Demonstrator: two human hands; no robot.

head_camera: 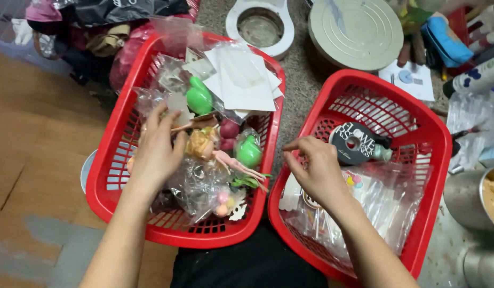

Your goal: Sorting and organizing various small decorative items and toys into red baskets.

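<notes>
- My left hand (pixel 156 149), fingers spread, rests on bagged toys in the left basket (pixel 105 176).
- My right hand (pixel 313 168), fingertips pinched together, hovers over clear bags (pixel 385 205) in the right basket (pixel 436 160).

Light is coming in even and fairly bright from overhead, so shadows are staying soft, just a dark patch sitting under the red baskets (pixel 105 176). The clear plastic bags (pixel 375 205) are throwing off small white glare spots. Edges are bending a bit from the wide lens, and the hands are looking slightly soft.
</notes>
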